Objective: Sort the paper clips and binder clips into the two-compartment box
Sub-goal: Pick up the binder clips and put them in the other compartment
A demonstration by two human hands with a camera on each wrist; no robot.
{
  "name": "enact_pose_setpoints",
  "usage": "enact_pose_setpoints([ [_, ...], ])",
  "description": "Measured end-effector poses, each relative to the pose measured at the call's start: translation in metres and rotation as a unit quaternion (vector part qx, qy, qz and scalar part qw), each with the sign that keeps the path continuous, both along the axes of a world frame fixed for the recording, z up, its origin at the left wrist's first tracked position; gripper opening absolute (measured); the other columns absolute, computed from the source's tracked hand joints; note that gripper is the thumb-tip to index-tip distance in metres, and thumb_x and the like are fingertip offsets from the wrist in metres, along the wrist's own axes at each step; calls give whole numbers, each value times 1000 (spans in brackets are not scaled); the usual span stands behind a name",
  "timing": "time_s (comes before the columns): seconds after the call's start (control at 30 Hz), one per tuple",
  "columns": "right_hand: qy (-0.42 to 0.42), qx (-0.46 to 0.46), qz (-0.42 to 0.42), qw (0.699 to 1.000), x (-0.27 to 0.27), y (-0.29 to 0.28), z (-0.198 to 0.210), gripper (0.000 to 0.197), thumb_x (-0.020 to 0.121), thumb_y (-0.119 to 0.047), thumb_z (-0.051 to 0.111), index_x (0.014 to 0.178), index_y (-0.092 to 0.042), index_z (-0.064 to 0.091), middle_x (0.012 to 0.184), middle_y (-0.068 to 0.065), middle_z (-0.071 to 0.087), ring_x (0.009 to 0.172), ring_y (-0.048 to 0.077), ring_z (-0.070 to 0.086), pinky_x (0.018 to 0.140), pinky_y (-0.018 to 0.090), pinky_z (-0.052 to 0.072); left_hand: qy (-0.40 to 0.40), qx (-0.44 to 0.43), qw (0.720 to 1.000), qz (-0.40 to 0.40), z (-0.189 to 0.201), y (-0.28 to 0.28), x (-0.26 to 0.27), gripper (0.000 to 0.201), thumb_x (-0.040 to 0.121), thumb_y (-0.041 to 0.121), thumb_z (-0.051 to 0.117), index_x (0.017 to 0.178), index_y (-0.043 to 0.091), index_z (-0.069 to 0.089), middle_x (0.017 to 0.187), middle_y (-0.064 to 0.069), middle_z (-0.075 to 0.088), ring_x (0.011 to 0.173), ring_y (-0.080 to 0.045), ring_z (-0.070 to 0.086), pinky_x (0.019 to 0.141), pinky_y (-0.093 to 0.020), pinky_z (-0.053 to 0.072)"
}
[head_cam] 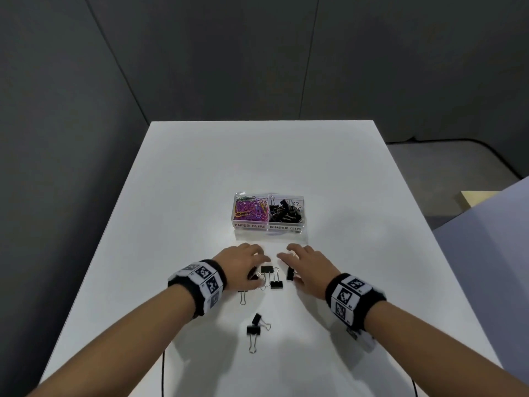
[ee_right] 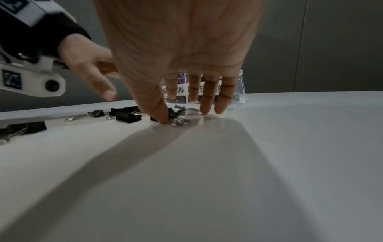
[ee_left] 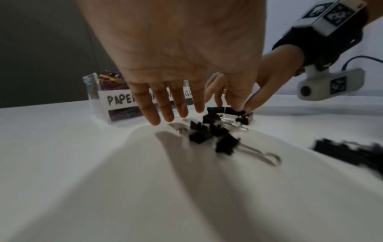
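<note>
Black binder clips (head_cam: 271, 277) lie loose on the tabletop (head_cam: 357, 224), just before the box (head_cam: 269, 228). Left hand (head_cam: 243, 262) and right hand (head_cam: 309, 265), fingers straight and gripping nothing, flank them, probably to gather them for the right compartment.

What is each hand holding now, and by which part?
Nothing is held. The left hand hovers open over binder clips; the right hand only touches one with its thumb.

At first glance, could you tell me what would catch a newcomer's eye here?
Mid-table, the clear two-compartment box stands out: colourful paper clips on its left, black binder clips on its right. Just in front, the left hand and right hand reach over loose binder clips on the white table.
</note>
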State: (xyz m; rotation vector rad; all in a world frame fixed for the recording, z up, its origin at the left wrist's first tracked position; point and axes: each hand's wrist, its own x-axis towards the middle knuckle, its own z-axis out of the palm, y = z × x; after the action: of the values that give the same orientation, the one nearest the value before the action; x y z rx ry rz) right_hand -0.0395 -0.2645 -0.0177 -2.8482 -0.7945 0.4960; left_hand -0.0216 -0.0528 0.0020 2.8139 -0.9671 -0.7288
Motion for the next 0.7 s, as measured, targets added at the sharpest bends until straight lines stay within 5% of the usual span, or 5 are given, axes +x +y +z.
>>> enact_pose_setpoints([
  [0.1,-22,15,29,999,-1,1,-2,48,79,-12,65,126,-15,54,129,15,55,107,39,56,81,46,50,16,7,1000,-14,-6,11,-11,68,86,43,55,145,25,27,149,1,30,135,-19,33,105,-33,38],
  [0.3,14,-3,-16,1000,-3,0,3,32,93,-13,47,124,-12,49,129,8,47,114,27,45,84,37,47,22,17,999,23,-13,24,-24,58,94,28,48,147,25,24,150,3,28,136,-18,29,101,-33,40],
  [0.57,106,-35,-78,991,12,7,7,26,87,-10,51,113,-9,47,116,14,48,93,32,57,72,32,38,77,-108,970,205,-13,12,-18,56,86,15,63,137,17,41,130,-6,49,119,-23,49,103,-31,39],
  [0.7,80,-72,-68,992,12,16,4,25,86,-8,52,110,-5,45,115,15,47,92,33,58,67,32,36,106,-77,970,204,-11,5,-9,38,88,18,61,123,12,51,104,-6,55,95,-20,54,86,-26,42],
])
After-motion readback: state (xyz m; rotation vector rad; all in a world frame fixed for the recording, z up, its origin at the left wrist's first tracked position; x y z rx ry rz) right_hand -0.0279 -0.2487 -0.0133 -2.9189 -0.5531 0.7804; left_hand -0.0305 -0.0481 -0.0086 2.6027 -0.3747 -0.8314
